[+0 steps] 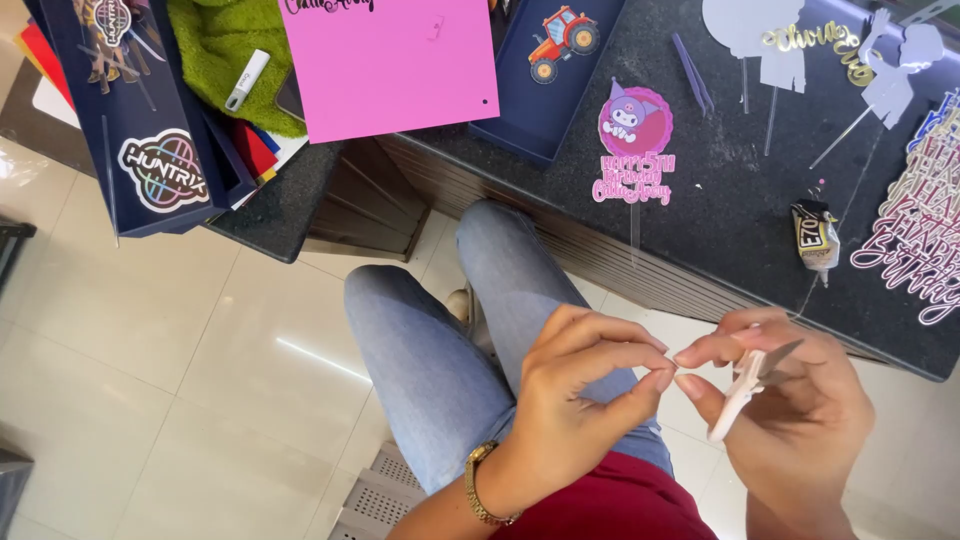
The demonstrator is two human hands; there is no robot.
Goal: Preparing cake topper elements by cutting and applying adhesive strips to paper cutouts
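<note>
Two hands are working over the lap, off the dark table's [730, 225] front edge. The right hand [800, 420] is gripping one white tweezers-like tool [738, 392] between thumb and fingers. The left hand [580, 385] is pinching shut at the tool's tip; any item there is too small to tell.

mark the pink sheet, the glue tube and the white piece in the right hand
pink sheet [390, 65], head view, middle of its face
glue tube [815, 238], head view, middle of its body
white piece [738, 390], head view, its shaft below the right hand [800, 420] fingers

Pink sheet [390, 65], glue tube [815, 235], green cloth [225, 50]
</note>
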